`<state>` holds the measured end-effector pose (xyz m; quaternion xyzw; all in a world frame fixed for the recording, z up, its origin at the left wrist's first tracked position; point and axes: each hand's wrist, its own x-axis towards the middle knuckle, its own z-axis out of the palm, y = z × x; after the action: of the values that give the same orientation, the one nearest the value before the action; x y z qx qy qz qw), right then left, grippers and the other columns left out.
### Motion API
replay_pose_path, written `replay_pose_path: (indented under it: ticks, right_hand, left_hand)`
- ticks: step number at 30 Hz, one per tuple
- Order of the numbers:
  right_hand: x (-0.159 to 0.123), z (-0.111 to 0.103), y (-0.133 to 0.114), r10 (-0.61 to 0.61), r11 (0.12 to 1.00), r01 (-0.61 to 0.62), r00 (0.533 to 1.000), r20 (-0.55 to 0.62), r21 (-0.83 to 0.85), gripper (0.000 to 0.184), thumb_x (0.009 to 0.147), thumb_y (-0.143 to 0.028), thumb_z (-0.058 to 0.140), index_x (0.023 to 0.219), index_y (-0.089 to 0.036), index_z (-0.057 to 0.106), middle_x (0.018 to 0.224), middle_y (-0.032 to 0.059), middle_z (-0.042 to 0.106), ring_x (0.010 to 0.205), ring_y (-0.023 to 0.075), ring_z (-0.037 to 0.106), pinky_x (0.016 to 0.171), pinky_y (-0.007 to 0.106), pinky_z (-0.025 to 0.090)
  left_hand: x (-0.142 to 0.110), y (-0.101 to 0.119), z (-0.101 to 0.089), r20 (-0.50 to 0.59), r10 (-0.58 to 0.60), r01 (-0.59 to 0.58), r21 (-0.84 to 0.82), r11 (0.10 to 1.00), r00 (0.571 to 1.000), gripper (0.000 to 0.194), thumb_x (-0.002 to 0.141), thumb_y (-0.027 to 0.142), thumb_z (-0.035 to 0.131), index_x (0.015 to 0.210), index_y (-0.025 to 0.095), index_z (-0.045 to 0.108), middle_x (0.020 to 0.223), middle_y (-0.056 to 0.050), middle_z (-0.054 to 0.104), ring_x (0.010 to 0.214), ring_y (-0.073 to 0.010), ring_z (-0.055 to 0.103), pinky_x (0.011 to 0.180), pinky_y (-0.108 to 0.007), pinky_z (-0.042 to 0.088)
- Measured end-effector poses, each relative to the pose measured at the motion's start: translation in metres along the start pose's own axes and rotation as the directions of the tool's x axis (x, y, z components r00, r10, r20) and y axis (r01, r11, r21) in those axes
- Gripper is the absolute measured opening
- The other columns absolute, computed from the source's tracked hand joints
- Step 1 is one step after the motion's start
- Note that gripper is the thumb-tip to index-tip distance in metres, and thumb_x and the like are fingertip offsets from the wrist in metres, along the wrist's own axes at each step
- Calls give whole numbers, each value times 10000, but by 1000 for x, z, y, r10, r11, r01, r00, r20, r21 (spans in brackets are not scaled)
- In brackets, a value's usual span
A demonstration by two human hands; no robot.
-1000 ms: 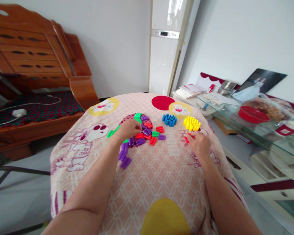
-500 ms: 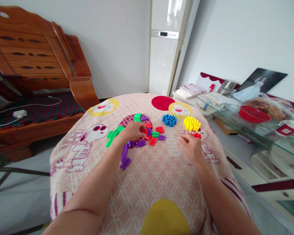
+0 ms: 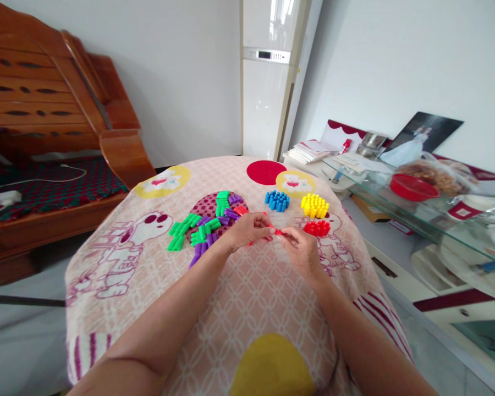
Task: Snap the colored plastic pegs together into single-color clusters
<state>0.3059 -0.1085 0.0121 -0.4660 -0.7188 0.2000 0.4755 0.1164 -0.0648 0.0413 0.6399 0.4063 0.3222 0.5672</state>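
My left hand (image 3: 252, 231) and my right hand (image 3: 303, 252) meet over the middle of the table, fingertips pinched around a small red plastic toy piece (image 3: 278, 232). More red pieces lie beside and partly under my left hand. To its left are loose green pieces (image 3: 182, 231) and purple pieces (image 3: 200, 250), partly covered by my forearm. Beyond my right hand, a cluster of red pegs (image 3: 317, 227) stands upright. Behind it is a cluster of yellow pegs (image 3: 314, 205), with blue pegs (image 3: 277, 201) farther left.
A patterned cloth (image 3: 239, 308) covers the round table. On the right, a glass-topped cabinet (image 3: 457, 231) holds a red bowl (image 3: 413, 187), papers and a photo. A wooden bench (image 3: 119, 148) stands at the left, and a tall white unit (image 3: 262, 104) at the back.
My left hand has moved right from the loose pieces, and my right hand has come left from beside the red pegs. They now meet at a red piece. The view has shifted slightly.
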Motion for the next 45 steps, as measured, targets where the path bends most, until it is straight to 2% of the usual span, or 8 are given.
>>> replay_pose_path:
  ticks: [7, 11, 16, 21, 27, 33, 40, 45]
  right_hand:
    - [15, -24, 8, 39, 998, -33, 991, -130, 46, 229, 866, -364, 610, 942, -185, 730, 883, 70, 739, 784, 198, 693, 732, 311, 567]
    - [41, -60, 28, -30, 977, -33, 956, -291, -209, 247, 849, -325, 583, 928, -162, 752, 946, 105, 736, 881, 227, 678, 820, 337, 541]
    - [58, -82, 53, 35, 776, -132, 985, -167, -617, 274, 848, -247, 520, 926, -160, 768, 989, 130, 726, 927, 250, 642, 854, 351, 485]
    - [57, -81, 62, 112, 614, -113, 992, -55, -781, 286, 877, -222, 513, 955, -151, 779, 1005, 141, 720, 927, 246, 626, 818, 323, 442]
    - [57, -79, 65, 182, 534, -34, 980, 75, -845, 321, 905, -188, 452, 792, -172, 752, 857, 106, 706, 803, 202, 594, 716, 295, 379]
    - [54, -82, 69, 36, 609, -75, 997, -67, -789, 349, 936, -248, 409, 739, -167, 686, 790, 112, 681, 759, 209, 576, 702, 313, 380]
    - [47, -85, 66, -108, 789, -98, 950, -294, -606, 303, 901, -292, 451, 791, -157, 698, 811, 139, 714, 779, 254, 627, 742, 368, 462]
    - [39, -59, 41, -159, 918, 39, 948, -275, -395, 234, 881, -286, 528, 869, -177, 735, 867, 105, 740, 828, 235, 676, 807, 353, 516]
  left_hand:
    - [2, -3, -3, 5, 43, -43, 81, 996, 999, 268, 789, 344, 709, 947, 132, 662, 766, -62, 735, 634, -131, 670, 500, -189, 448]
    - [5, -6, -11, -71, 80, -77, 43, 996, 994, 269, 787, 297, 698, 984, 117, 663, 848, -90, 754, 728, -160, 713, 640, -251, 552]
    - [6, -8, -30, -228, 138, -96, 190, 977, 964, 246, 797, 289, 659, 978, 123, 670, 833, -80, 751, 742, -189, 721, 701, -308, 586]
    - [5, -13, -53, -431, 309, -30, 543, 839, 848, 189, 806, 208, 585, 943, 149, 702, 895, -64, 754, 812, -200, 710, 794, -320, 569]
    - [11, -24, -53, -329, 417, 9, 794, 607, 847, 314, 868, 146, 490, 1109, 127, 690, 1151, -123, 725, 1103, -238, 658, 1000, -346, 492]
    - [23, -36, -53, -296, 305, 135, 881, 454, 905, 368, 964, 239, 428, 1235, 123, 648, 1219, -168, 699, 1173, -276, 631, 1045, -432, 446]
    - [23, -33, -57, -268, 373, -25, 783, 622, 888, 269, 797, 138, 572, 1016, 175, 725, 1019, -84, 757, 971, -234, 690, 931, -358, 514]
    - [15, -15, -39, -274, 452, -177, 659, 731, 849, 314, 732, 82, 576, 1023, 161, 663, 949, -58, 728, 857, -178, 678, 788, -293, 540]
